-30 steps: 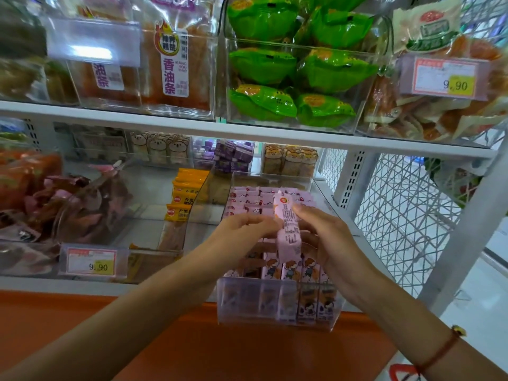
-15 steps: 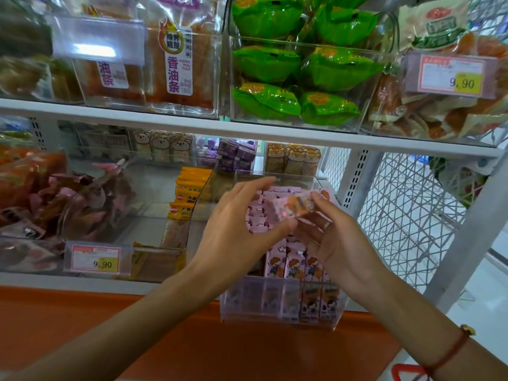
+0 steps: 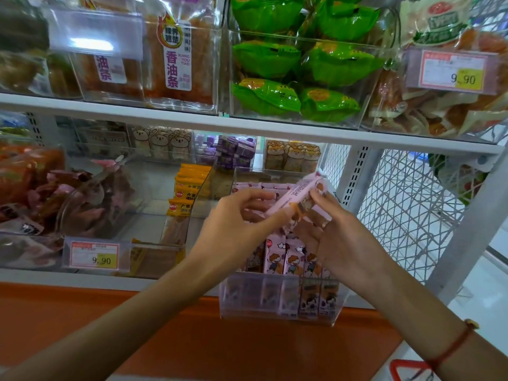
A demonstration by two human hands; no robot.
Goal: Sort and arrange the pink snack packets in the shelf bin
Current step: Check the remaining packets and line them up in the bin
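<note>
Pink foil snack packet [image 3: 298, 195] pinched at both ends, tilted, above the clear plastic shelf bin [image 3: 277, 303].
I see my left hand [image 3: 242, 224] nipping its lower end and my right hand [image 3: 338, 229] its upper; inside that bin, matching pink packets [image 3: 286, 257] stand upright in rows.

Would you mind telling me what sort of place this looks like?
Most likely a shop's snack aisle: clear bins of wrapped snacks on white shelves, and price tags reading 9.90. Both hands hold a pink packet.
</note>
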